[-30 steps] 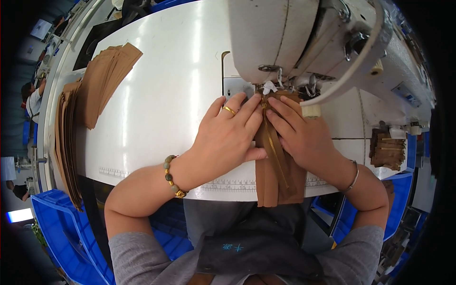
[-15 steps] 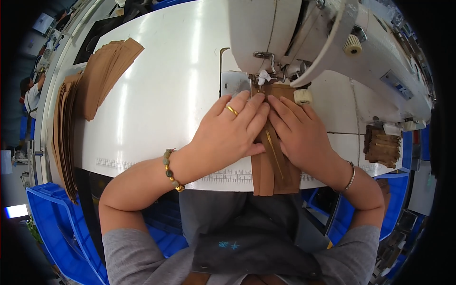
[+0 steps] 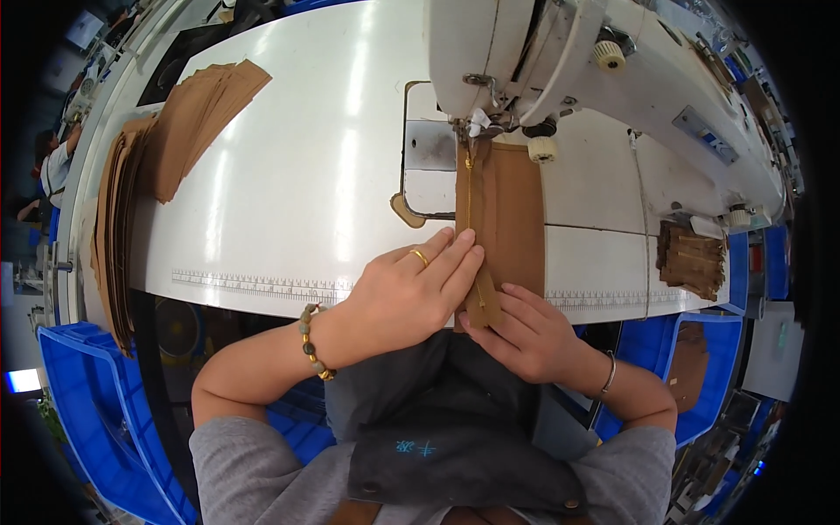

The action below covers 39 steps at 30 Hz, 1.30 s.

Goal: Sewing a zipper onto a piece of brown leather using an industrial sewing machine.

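A brown fabric piece (image 3: 521, 210) lies under the white sewing machine (image 3: 682, 96), its upper end at the presser foot (image 3: 470, 131). A gold-toothed zipper on brown tape (image 3: 470, 197) runs lengthwise along its left part. My left hand (image 3: 407, 289), with a gold ring and bead bracelet, rests its outstretched fingertips on the zipper's middle. My right hand (image 3: 529, 337), below and to the right at the table's front edge, grips the lower end of the zipper tape between thumb and fingers; the tape bends slightly there.
Brown cut pieces (image 3: 201, 122) are stacked at the table's (image 3: 280, 157) left, with more (image 3: 118, 227) beside them. A bundle with gold zippers (image 3: 691, 262) sits at the right. Blue bins (image 3: 87, 411) flank me, the right one (image 3: 704, 385) holding brown pieces. A co-worker (image 3: 54, 171) is at far left.
Both hands have moved down from near the presser foot toward the table's front edge, uncovering the upper zipper and fabric. My right hand has closed on the zipper tape's lower end.
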Motion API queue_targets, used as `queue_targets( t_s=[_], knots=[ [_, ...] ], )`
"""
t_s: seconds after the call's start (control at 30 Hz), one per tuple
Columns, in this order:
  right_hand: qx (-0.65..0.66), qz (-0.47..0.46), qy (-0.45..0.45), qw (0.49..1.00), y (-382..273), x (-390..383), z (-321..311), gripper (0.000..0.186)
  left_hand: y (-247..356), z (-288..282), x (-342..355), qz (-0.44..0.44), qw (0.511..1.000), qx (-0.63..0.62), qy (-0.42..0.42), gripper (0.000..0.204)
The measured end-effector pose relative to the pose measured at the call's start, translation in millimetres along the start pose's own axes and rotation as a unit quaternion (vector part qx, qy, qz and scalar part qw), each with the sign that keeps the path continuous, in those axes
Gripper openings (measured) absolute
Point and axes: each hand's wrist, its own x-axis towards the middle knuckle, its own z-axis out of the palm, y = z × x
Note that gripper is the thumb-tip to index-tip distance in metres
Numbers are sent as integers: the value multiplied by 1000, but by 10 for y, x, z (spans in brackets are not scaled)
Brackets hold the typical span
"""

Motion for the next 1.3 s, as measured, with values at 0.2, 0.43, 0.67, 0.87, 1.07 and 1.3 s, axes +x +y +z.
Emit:
queue_targets(
  t_s=[0.2,0.43,0.67,0.87,1.07,1.3],
  knots=[
    [-26,-19,15,999,0,-23,34,19,155,16,-51,-24,1000,10,-3,49],
    [-19,-9,34,999,6,-50,88,14,224,40,-75,-49,999,0,-6,49],
    [102,-10,38,994,115,149,-199,24,268,-54,-90,-100,993,-24,-52,60],
    [24,72,-2,997,866,554,-83,40,295,-60,-61,-95,993,3,-73,66],
    [10,115,-76,990,985,522,127,72,357,-6,-146,-90,994,32,-60,69],
    [24,115,-105,987,969,525,33,97,421,62,-468,-39,999,34,-15,43]
  ],
)
